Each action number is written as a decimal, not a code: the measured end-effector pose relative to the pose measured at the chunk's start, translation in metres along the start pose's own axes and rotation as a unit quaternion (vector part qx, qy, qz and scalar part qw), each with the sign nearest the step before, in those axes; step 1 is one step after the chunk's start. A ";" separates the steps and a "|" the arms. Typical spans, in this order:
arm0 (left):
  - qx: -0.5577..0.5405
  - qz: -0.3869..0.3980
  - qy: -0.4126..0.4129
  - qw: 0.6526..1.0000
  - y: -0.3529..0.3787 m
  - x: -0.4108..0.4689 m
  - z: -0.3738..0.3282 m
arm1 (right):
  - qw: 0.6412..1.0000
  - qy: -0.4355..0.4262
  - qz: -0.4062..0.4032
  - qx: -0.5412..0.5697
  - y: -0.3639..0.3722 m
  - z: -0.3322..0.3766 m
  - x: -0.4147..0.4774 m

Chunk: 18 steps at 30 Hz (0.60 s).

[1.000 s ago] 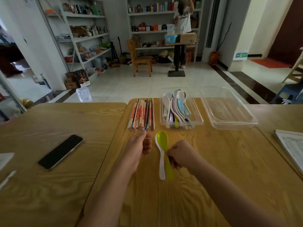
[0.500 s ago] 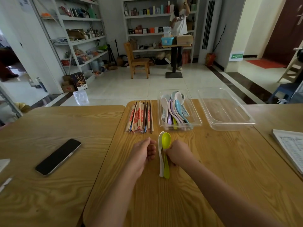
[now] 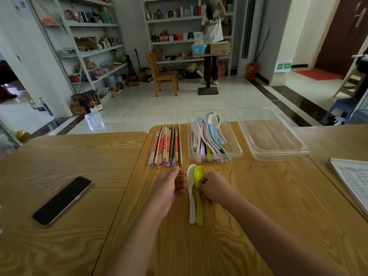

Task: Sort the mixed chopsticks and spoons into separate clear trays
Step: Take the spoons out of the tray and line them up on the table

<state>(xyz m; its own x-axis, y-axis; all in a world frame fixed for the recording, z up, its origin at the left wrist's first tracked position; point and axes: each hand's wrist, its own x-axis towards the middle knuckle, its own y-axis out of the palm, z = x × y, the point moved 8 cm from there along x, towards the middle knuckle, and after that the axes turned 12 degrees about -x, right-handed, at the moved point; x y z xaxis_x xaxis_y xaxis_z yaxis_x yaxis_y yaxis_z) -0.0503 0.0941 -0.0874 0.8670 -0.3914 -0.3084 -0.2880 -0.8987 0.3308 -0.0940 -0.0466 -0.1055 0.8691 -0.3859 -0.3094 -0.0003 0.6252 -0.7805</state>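
Wooden table surface: the right hand grips the handle of a green spoon, which lies touching a white spoon on that hand's left. The left hand rests just left of the white spoon, fingers curled; whether it holds anything cannot be told. Beyond the hands lie loose chopsticks, a clear tray of spoons and, further right, an empty tray
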 end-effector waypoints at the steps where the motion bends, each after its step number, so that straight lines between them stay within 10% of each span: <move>1: -0.002 0.001 0.002 1.000 0.000 0.001 -0.001 | 1.000 -0.003 -0.001 0.003 -0.003 0.001 0.000; 9: 0.018 0.035 0.020 0.999 0.024 0.035 -0.029 | 0.994 -0.019 -0.072 0.075 -0.085 0.001 0.022; 18: 0.036 0.049 0.010 0.998 0.081 0.088 -0.052 | 0.982 0.013 -0.158 -0.105 -0.140 -0.011 0.102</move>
<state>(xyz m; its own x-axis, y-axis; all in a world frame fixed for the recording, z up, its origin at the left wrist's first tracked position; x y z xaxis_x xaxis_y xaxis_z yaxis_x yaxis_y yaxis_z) 0.0239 -0.0026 -0.0414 0.8408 -0.4747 -0.2603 -0.3992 -0.8684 0.2941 -0.0108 -0.1813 -0.0337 0.8296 -0.5564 -0.0462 0.1627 0.3201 -0.9333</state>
